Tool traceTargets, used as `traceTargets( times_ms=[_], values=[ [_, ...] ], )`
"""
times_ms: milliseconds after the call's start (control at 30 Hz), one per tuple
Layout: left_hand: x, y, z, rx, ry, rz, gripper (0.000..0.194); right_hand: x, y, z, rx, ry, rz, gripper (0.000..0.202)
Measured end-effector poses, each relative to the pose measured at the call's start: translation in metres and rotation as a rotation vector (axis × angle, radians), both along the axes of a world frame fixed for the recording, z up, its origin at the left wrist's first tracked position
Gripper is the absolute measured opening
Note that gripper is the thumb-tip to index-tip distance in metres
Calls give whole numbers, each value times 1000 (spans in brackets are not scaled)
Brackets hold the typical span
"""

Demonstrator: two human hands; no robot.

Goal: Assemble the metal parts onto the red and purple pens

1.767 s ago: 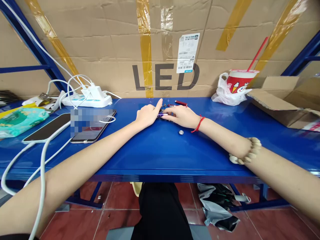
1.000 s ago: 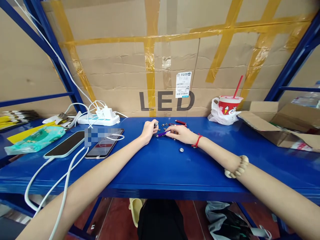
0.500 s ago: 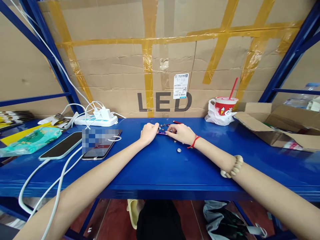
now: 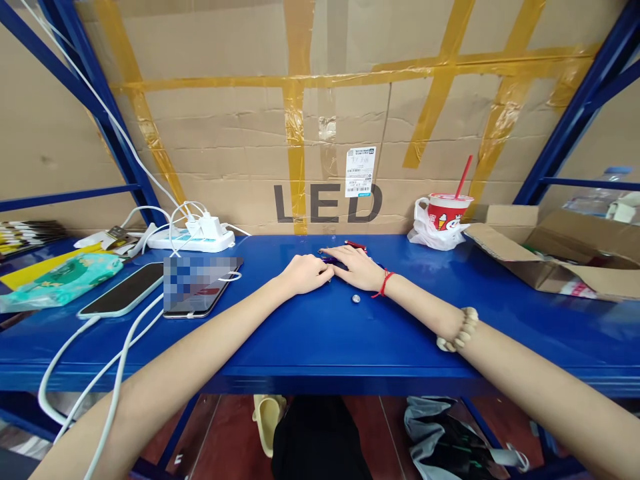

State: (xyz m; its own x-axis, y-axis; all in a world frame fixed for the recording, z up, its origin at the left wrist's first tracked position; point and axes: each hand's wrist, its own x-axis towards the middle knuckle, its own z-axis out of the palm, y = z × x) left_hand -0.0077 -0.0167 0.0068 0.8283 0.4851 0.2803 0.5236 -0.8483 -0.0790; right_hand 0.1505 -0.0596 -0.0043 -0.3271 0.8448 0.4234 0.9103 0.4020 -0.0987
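A small silver disc (image 4: 356,299) lies nearest us; a brush of our right hand (image 4: 357,265) could, we judge, send it rolling. Our left hand's (image 4: 304,273) fingers curl, the right's spread low; whether either grips the mostly hidden purple barrel (image 4: 334,261) between them, we cannot tell. Beyond, the open cardboard box (image 4: 505,243) holds dim, unclear items; the bagged cup (image 4: 441,215) holds a straw (image 4: 465,177).

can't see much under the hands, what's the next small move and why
Probably lift the right hand slightly: it and the left hand close beside it leave only a sliver of the purple tube showing. The silver piece lies in plain view, so it can likely wait.
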Motion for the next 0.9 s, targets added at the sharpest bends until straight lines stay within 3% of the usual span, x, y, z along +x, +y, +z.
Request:
traceTargets(
  times_ms=[233, 500, 633, 767, 833, 900],
  values=[
    [0, -2, 3, -35, 27, 13, 43, -1, 0, 2, -49, -41, 76, 39],
    [-1, -2, 2, -65, -7, -7, 46, -1, -1, 4, -15, -43, 42, 34],
    [1, -5, 2, -65, -22, 111, 47, -4, -6, 8, 42, -40, 37, 28],
    [2, -5, 2, -55, -99, 281, 49, -4, -13, 23, 114, 28, -94, 25],
    [1, -4, 3, -47, -138, 349, 51, -2, -18, 34, 28, 110, -112, 28],
    [1, -3, 4, -49, -170, 412, 52, 3, -24, 43, -250, 196, -52, 36]
  ],
)
